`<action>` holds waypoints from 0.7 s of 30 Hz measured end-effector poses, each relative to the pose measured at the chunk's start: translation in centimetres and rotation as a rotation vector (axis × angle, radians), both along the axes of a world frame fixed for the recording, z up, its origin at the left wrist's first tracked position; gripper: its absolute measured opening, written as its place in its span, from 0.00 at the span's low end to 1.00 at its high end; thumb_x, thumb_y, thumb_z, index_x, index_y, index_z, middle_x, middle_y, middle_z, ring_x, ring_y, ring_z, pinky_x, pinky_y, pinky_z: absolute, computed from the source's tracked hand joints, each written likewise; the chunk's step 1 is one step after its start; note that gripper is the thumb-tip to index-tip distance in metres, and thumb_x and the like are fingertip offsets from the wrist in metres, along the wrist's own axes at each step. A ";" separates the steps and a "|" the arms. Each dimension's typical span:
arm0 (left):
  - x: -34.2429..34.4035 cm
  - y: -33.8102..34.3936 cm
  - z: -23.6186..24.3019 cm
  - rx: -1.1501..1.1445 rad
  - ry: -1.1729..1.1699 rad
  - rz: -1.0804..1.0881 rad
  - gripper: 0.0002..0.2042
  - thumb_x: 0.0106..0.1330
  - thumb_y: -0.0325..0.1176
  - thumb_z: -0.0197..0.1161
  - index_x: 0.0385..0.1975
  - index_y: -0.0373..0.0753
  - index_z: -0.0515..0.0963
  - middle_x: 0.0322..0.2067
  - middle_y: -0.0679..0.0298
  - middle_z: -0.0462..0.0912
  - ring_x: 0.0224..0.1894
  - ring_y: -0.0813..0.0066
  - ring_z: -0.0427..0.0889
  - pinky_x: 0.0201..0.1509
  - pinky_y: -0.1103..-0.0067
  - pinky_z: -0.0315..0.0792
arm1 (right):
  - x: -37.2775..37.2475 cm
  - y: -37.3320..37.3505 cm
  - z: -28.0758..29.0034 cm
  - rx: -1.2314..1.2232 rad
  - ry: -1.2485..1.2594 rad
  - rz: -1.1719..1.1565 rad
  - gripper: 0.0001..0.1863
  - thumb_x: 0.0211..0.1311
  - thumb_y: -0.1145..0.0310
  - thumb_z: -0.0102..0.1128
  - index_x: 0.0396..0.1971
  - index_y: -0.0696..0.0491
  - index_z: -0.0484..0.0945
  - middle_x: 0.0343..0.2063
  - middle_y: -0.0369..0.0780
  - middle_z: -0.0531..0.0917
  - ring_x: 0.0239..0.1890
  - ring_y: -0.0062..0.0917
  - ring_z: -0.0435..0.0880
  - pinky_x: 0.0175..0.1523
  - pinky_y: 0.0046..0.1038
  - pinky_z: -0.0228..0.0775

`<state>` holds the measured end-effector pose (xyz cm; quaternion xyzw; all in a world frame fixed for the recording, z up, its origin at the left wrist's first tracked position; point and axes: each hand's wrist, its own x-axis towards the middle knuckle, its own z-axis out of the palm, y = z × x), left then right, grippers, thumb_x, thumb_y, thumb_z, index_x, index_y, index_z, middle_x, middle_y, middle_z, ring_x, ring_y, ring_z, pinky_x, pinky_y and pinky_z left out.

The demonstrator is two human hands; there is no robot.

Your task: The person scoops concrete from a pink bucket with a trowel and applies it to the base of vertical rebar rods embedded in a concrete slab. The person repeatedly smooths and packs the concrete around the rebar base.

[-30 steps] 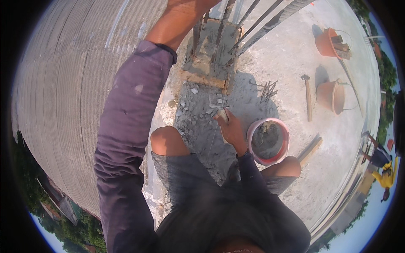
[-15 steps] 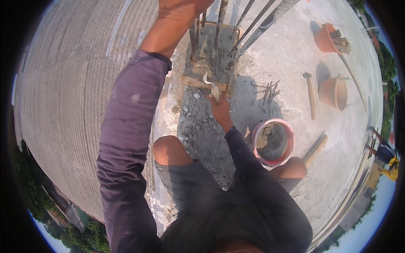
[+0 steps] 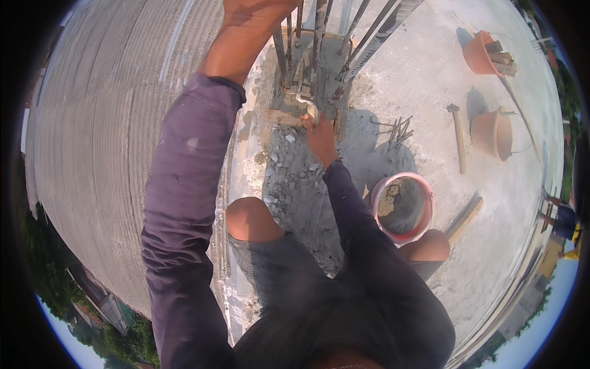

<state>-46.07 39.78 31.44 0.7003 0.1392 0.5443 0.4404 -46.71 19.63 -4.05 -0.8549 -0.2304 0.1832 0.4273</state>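
Observation:
My left hand (image 3: 257, 17) reaches up beside vertical steel bars (image 3: 316, 52) at the top edge, its fingers out of sight. My right hand (image 3: 320, 139) grips the pale handle of a trowel (image 3: 311, 109), whose bent neck points into the wooden form (image 3: 276, 117) around the bars. Grey wet mortar (image 3: 332, 58) lies inside the form. Rubble and grey grit (image 3: 283, 166) cover the ground between my knees and the form. A round pink bucket (image 3: 428, 206) holding mortar stands by my right knee.
On the concrete at right are a hammer (image 3: 458, 138), short steel bars (image 3: 399, 132), an orange bucket with offcuts (image 3: 476, 52), another bucket (image 3: 485, 132) and a timber piece (image 3: 465, 218). Ribbed roofing (image 3: 92, 154) spans the left. A co-worker (image 3: 562, 227) shows at the far right edge.
My right hand has moved up and forward with the trowel from the rubble to the wooden form. My left arm stays raised. The co-worker shows less at the edge.

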 end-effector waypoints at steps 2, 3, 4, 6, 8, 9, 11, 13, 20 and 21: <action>0.3 0.2 -0.1 0.007 0.006 -0.007 0.19 0.78 0.46 0.55 0.32 0.34 0.76 0.17 0.74 0.66 0.20 0.86 0.61 0.22 0.80 0.56 | 0.0 0.2 0.2 -0.095 0.026 0.047 0.30 0.71 0.52 0.58 0.54 0.67 0.75 0.41 0.62 0.83 0.45 0.56 0.84 0.49 0.45 0.75; 0.3 0.2 -0.2 0.005 0.005 -0.003 0.19 0.78 0.46 0.55 0.31 0.34 0.76 0.17 0.74 0.66 0.20 0.86 0.61 0.22 0.80 0.56 | -0.1 0.2 0.2 -0.081 -0.012 0.007 0.30 0.71 0.52 0.58 0.54 0.67 0.75 0.40 0.63 0.83 0.45 0.56 0.84 0.49 0.46 0.75; 0.3 0.3 -0.2 0.008 0.003 -0.008 0.19 0.78 0.46 0.55 0.31 0.34 0.76 0.17 0.74 0.66 0.20 0.86 0.61 0.22 0.80 0.56 | -0.2 0.2 0.1 -0.009 -0.109 -0.056 0.30 0.70 0.52 0.59 0.54 0.68 0.74 0.40 0.63 0.83 0.45 0.56 0.84 0.49 0.47 0.75; 0.3 0.2 -0.3 -0.003 0.002 -0.007 0.19 0.78 0.46 0.55 0.31 0.34 0.76 0.17 0.74 0.66 0.20 0.86 0.61 0.22 0.80 0.56 | -0.3 0.0 -0.3 -0.041 -0.136 -0.069 0.31 0.70 0.52 0.59 0.56 0.68 0.74 0.38 0.63 0.83 0.44 0.56 0.84 0.48 0.48 0.76; 0.4 0.3 -0.3 -0.004 0.006 -0.008 0.19 0.78 0.46 0.55 0.31 0.34 0.76 0.17 0.74 0.66 0.20 0.86 0.61 0.22 0.80 0.56 | -0.2 -0.1 -0.7 -0.205 -0.060 -0.049 0.32 0.70 0.52 0.59 0.57 0.67 0.72 0.37 0.63 0.83 0.43 0.57 0.85 0.47 0.49 0.76; 0.2 0.2 -0.4 -0.007 0.004 -0.008 0.19 0.78 0.46 0.55 0.31 0.34 0.76 0.17 0.74 0.66 0.20 0.86 0.61 0.22 0.80 0.56 | -0.3 -0.2 -0.8 -0.192 -0.074 -0.047 0.32 0.70 0.52 0.59 0.57 0.67 0.72 0.37 0.62 0.83 0.41 0.57 0.84 0.46 0.50 0.76; 0.2 0.0 -0.3 0.001 0.002 -0.011 0.19 0.77 0.46 0.55 0.31 0.34 0.76 0.17 0.74 0.66 0.20 0.86 0.62 0.22 0.80 0.56 | -0.3 -0.3 -0.9 -0.090 -0.195 -0.089 0.32 0.70 0.51 0.58 0.56 0.67 0.73 0.36 0.62 0.84 0.39 0.58 0.84 0.43 0.51 0.76; 0.2 -0.1 -0.4 -0.006 0.014 -0.008 0.19 0.77 0.46 0.55 0.31 0.34 0.76 0.17 0.74 0.67 0.20 0.86 0.62 0.22 0.80 0.56 | -0.7 -0.7 -0.9 -0.160 -0.118 -0.064 0.31 0.70 0.52 0.58 0.56 0.67 0.72 0.35 0.62 0.84 0.38 0.58 0.85 0.42 0.51 0.76; 0.0 0.2 -0.6 -0.007 0.016 -0.006 0.20 0.77 0.46 0.56 0.31 0.35 0.76 0.17 0.74 0.67 0.20 0.86 0.62 0.22 0.80 0.56 | -0.5 -0.4 -1.3 -0.238 -0.252 -0.072 0.29 0.71 0.54 0.57 0.56 0.67 0.72 0.34 0.60 0.84 0.39 0.56 0.85 0.43 0.51 0.76; -0.1 0.2 -0.6 -0.007 0.013 -0.008 0.20 0.77 0.46 0.56 0.31 0.35 0.76 0.17 0.74 0.67 0.20 0.86 0.62 0.22 0.80 0.56 | -0.5 -0.2 -1.3 -0.202 -0.223 -0.077 0.29 0.71 0.54 0.57 0.56 0.67 0.73 0.34 0.60 0.84 0.39 0.56 0.85 0.43 0.51 0.76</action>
